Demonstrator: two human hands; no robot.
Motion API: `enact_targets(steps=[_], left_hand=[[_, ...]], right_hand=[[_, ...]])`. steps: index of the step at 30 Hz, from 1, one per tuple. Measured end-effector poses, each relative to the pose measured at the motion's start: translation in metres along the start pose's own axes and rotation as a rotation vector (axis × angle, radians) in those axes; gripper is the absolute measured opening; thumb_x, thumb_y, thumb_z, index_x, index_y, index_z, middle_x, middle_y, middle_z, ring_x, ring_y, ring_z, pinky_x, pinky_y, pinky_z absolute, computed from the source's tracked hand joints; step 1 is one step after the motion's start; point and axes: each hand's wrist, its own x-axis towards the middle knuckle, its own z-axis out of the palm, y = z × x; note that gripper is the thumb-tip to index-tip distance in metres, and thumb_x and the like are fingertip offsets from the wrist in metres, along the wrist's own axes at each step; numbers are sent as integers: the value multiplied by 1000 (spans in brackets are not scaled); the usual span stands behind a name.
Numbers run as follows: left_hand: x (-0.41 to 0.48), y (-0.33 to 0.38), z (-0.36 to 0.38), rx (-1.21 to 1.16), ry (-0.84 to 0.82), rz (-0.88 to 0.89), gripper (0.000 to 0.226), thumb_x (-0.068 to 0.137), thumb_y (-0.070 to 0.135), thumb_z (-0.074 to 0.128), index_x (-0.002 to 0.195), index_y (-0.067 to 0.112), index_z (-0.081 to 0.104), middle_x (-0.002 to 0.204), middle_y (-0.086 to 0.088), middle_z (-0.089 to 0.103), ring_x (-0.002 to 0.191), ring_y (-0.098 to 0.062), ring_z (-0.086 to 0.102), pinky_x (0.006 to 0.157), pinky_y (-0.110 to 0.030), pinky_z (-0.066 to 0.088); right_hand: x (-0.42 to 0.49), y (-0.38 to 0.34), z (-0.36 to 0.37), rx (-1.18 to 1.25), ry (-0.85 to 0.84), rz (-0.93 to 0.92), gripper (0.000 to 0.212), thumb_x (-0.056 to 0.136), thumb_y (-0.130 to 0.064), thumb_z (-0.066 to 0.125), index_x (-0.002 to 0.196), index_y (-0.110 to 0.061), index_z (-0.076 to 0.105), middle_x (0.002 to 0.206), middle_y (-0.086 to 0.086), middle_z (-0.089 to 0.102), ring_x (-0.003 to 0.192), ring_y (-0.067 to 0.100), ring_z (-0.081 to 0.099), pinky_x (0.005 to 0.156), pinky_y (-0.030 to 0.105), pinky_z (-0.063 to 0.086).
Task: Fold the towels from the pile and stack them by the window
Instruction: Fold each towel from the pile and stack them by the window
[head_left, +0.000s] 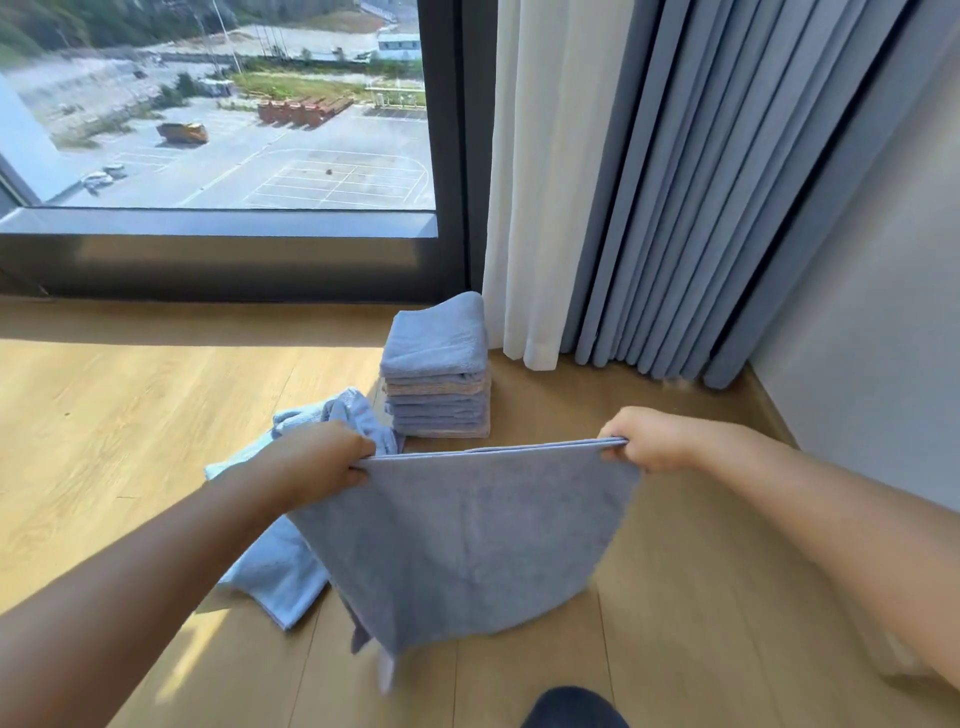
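Dark knee or foot (574, 707) at the bottom edge, can't tell which. Both hands up over the wood floor (130, 405): left hand (317, 460) & right hand (647, 439) each pinch a top corner of a grey-blue towel (467, 540), doubled, hanging w/ edge taut. It hides part of the light-blue pile (280, 566) on the left. Behind: folded stack (439, 379) by the window (218, 109), touching the white curtain (545, 182); grey drapes (727, 182) further right.

This is a lived-in room, a flat or hotel room on an upper storey. A light wood-plank floor (130, 415) meets a large dark-framed window (234, 249) that looks down on a car park (311, 171). A white sheer curtain (535, 182) hangs beside grey-blue drapes (727, 182) at a plain pale wall (883, 312). A stack of folded towels (439, 384) stands on the floor.
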Motion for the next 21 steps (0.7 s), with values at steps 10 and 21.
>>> enact_targets(steps=[10, 21], left_hand=[[-6, -33, 16, -405, 167, -102, 13, 93, 9, 46, 82, 9, 53, 77, -5, 52, 71, -21, 50, 59, -20, 35], [14, -33, -3, -391, 365, -172, 16, 95, 8, 35, 88, 8, 50, 84, -12, 58, 70, -25, 63, 68, -36, 50]], right_hand=[[-23, 14, -34, 310, 173, -83, 21, 94, -9, 48, 102, -7, 67, 93, 6, 64, 84, 15, 55, 74, 23, 46], [-9, 22, -40, 47, 371, -14, 17, 93, -11, 51, 90, -8, 67, 93, 13, 64, 87, 26, 56, 75, 33, 42]])
